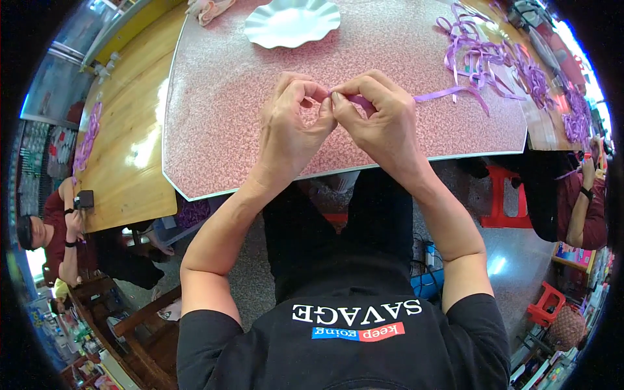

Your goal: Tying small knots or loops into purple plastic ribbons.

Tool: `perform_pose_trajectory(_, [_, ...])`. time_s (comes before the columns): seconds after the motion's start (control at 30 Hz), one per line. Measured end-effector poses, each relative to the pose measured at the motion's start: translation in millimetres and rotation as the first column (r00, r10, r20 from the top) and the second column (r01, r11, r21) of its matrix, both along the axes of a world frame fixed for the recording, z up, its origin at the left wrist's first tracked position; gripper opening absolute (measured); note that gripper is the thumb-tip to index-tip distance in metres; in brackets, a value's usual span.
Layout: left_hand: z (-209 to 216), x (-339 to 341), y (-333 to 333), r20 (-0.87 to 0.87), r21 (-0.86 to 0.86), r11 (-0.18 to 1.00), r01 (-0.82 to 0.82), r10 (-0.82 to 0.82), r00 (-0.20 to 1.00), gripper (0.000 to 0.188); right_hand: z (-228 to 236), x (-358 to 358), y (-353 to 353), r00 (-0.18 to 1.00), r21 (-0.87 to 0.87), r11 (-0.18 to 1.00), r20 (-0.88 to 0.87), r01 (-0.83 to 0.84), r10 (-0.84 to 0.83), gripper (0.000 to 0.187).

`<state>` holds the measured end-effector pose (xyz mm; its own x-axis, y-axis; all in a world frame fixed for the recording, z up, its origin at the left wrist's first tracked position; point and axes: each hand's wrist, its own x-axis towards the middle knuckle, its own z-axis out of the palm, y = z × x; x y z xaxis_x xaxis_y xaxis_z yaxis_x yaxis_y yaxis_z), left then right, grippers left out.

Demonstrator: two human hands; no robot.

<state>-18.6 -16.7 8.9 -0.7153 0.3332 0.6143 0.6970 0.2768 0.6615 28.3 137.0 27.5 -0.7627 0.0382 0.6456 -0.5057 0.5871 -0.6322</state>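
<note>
Both my hands meet over the near half of a pink speckled tabletop [221, 104], fingertips touching. A purple ribbon [448, 95] is pinched in my right hand [390, 120] between thumb and forefinger. From there its tail runs out to the right across the table. My left hand [286, 123] pinches at the same spot, thumb against forefinger, where a small bit of the ribbon shows. The fingertips hide the ribbon's exact fold there. Beyond my hands sits a pale, wavy-rimmed plate [292, 25].
Loose purple ribbons [478, 58] lie tangled at the far right. A crumpled cloth [209, 9] is at the far left edge. A wooden table [123, 156] adjoins on the left. One person [60, 214] sits left, another [577, 214] right, near a red stool [504, 201].
</note>
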Motion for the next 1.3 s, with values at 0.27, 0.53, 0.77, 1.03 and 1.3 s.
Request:
perform_pose_trajectory(0.27, [1.2, -2.1, -4.3, -0.07, -0.012, 0.999, 0.051, -0.052, 0.996, 0.018, -4.7, -1.0, 3.2, 0.954, -0.313, 0.947, 0.256, -0.072, 0.158, 0.01])
perform_pose_trajectory(0.53, [4.5, -12.0, -4.1, -0.413, -0.01, 1.0, -0.015, 0.009, 0.911, 0.023, 5.4, 2.6, 3.5, 0.81, -0.783, 0.621, 0.373, 0.013, 0.453, 0.014])
perform_pose_trajectory(0.77, [8.4, -14.6, -8.4, -0.653, -0.159, 0.972, -0.171, 0.026, 0.757, 0.025, -0.4, -3.2, 14.8, 0.677, -0.906, 0.417, 0.355, 0.079, 0.644, 0.013])
perform_pose_trajectory(1.03, [9.6, -13.1, -3.2, -0.251, -0.106, 0.994, -0.018, -0.009, 0.968, 0.016, -4.2, -4.0, 9.8, 0.707, -0.914, 0.394, 0.341, 0.096, 0.619, 0.014])
perform_pose_trajectory(1.3, [12.4, -3.0, -2.7, 0.166, 0.078, 0.996, 0.039, -0.052, 0.985, 0.01, -11.9, 1.8, -5.4, 0.888, -0.738, 0.675, 0.313, 0.005, 0.336, 0.017])
